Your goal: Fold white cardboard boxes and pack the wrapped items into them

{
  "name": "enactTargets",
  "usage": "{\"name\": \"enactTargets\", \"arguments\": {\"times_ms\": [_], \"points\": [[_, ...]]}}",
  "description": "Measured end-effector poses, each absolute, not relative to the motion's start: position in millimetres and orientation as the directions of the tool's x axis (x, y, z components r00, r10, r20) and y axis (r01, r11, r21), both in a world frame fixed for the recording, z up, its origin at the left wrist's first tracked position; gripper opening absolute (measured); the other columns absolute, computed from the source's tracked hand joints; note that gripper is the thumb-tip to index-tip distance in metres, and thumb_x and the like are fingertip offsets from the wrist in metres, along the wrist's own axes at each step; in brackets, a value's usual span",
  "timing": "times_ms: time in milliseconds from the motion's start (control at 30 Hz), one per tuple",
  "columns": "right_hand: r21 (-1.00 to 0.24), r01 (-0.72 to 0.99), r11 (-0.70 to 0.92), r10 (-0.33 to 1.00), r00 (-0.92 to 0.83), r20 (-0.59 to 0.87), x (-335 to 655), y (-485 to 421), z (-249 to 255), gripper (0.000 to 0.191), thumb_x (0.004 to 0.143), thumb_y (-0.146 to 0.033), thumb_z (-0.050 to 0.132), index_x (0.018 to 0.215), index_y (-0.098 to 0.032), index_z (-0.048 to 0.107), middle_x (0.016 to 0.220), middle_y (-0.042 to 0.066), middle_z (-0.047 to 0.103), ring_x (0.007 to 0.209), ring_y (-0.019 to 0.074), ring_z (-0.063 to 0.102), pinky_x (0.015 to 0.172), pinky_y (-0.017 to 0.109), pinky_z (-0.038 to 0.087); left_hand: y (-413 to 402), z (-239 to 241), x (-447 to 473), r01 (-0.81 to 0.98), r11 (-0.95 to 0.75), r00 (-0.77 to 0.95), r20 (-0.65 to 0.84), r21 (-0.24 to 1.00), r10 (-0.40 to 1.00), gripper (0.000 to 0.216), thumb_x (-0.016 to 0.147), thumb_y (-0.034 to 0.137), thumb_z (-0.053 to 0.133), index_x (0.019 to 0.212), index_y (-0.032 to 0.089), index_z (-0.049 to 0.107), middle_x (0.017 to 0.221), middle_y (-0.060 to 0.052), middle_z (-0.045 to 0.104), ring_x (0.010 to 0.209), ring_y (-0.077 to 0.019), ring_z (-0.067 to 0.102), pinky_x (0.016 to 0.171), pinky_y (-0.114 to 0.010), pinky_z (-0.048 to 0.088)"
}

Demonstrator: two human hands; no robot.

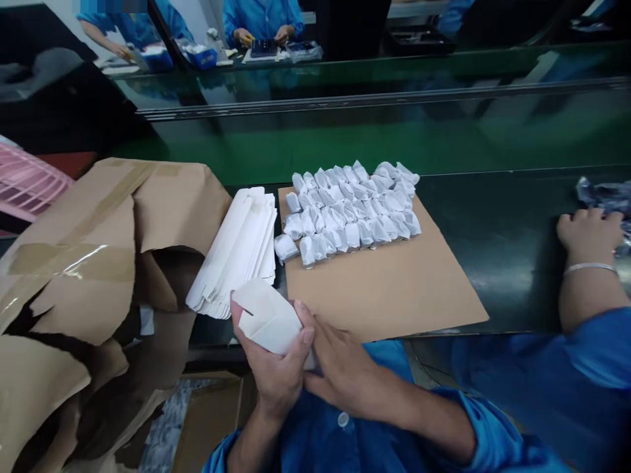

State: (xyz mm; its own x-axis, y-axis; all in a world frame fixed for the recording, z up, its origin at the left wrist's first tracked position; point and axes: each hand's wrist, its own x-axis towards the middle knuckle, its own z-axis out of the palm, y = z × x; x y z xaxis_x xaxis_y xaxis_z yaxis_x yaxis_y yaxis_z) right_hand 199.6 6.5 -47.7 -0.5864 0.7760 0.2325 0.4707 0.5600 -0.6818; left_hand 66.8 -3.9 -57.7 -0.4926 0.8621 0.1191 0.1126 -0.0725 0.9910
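Observation:
A small white folding carton is held in front of my body, its flaps partly folded at the end facing up. My left hand wraps around it from the left and below. My right hand closes on the carton's right side; its fingertips are partly hidden. Just beyond my left hand lies a stack of flat white cartons. Rows of small items wrapped in white paper rest on a brown cardboard sheet, with one wrapped item at the sheet's left edge.
Torn, taped brown cardboard boxes crowd the left, near a pink basket. At right, a co-worker's hand rests by dark plastic-wrapped items. A green ledge runs behind the bench; people in blue work beyond it.

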Motion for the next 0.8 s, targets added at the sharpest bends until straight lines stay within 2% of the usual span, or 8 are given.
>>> {"name": "enactTargets", "arguments": {"times_ms": [67,133,200,267,433,567,667,800], "points": [[-0.795,0.402,0.454,0.79,-0.595,0.15,211,21,-31,0.1,0.085,-0.04,0.071,0.158,-0.019,0.006,0.128,0.014,0.064,0.109,0.0249,0.066,0.083,0.035,0.06,-4,-60,58,0.216,-0.032,-0.468,0.132,0.976,0.874,0.108,0.07,0.039,0.081,0.154,0.024,0.014,0.151,-0.02,0.039,0.12,-0.0297,0.06,0.089,-0.036,0.056],[-0.859,0.312,0.405,0.831,-0.518,0.204,217,35,-19,0.081,0.086,-0.041,0.07,0.153,-0.023,0.028,0.113,0.008,0.069,0.094,0.0194,0.068,0.078,0.03,0.058,-4,-61,51,0.287,-0.048,-0.391,0.163,0.957,0.906,0.111,0.066,0.041,0.083,0.154,0.025,0.017,0.158,-0.018,0.029,0.133,-0.0346,0.048,0.095,-0.038,0.054],[-0.856,0.222,0.466,0.829,-0.446,0.336,215,45,-16,0.051,0.09,-0.035,0.066,0.138,-0.023,0.051,0.104,0.007,0.068,0.089,0.0169,0.066,0.076,0.029,0.056,-3,-60,47,0.347,-0.072,-0.333,0.194,0.935,0.923,0.111,0.063,0.038,0.085,0.153,0.025,0.021,0.159,-0.016,0.028,0.139,-0.0349,0.041,0.101,-0.039,0.05],[-0.851,0.157,0.501,0.817,-0.411,0.404,208,51,-21,0.036,0.091,-0.031,0.065,0.125,-0.022,0.062,0.1,0.006,0.067,0.087,0.0165,0.063,0.075,0.029,0.055,-2,-57,48,0.393,-0.077,-0.278,0.198,0.917,0.94,0.107,0.063,0.036,0.085,0.151,0.024,0.026,0.154,-0.016,0.036,0.135,-0.0337,0.047,0.1,-0.039,0.051],[-0.892,0.069,0.447,0.86,-0.306,0.408,195,48,-38,0.039,0.09,-0.031,0.064,0.127,-0.021,0.061,0.112,0.009,0.065,0.098,0.0187,0.064,0.08,0.031,0.057,0,-51,51,0.517,-0.162,-0.167,0.285,0.84,0.944,0.084,0.072,0.03,0.077,0.145,0.022,0.035,0.138,-0.014,0.054,0.121,-0.0295,0.06,0.094,-0.039,0.055],[-0.818,0.13,0.561,0.777,-0.423,0.466,201,45,-38,0.028,0.097,-0.022,0.052,0.12,-0.018,0.066,0.119,0.011,0.067,0.11,0.0194,0.065,0.093,0.034,0.055,3,-46,50,0.549,-0.223,-0.045,0.295,0.805,0.955,0.059,0.077,0.024,0.071,0.131,0.024,0.047,0.123,-0.008,0.064,0.111,-0.0225,0.065,0.092,-0.034,0.054],[-0.79,0.189,0.583,0.758,-0.476,0.445,211,45,-35,0.026,0.096,-0.02,0.054,0.118,-0.018,0.068,0.118,0.012,0.068,0.108,0.0192,0.066,0.09,0.033,0.056,6,-42,49,0.512,-0.186,-0.019,0.227,0.838,0.974,0.052,0.076,0.026,0.072,0.123,0.025,0.05,0.114,-0.005,0.066,0.101,-0.0197,0.067,0.084,-0.03,0.055],[-0.851,0.167,0.498,0.866,-0.145,0.479,218,50,-29,0.021,0.093,-0.023,0.06,0.112,-0.022,0.068,0.113,0.008,0.069,0.097,0.0185,0.068,0.079,0.033,0.058,5,-39,53,0.497,-0.111,0.007,0.124,0.861,0.992,0.04,0.074,0.029,0.072,0.11,0.023,0.054,0.098,-0.002,0.065,0.081,-0.017,0.066,0.067,-0.027,0.053]]}}
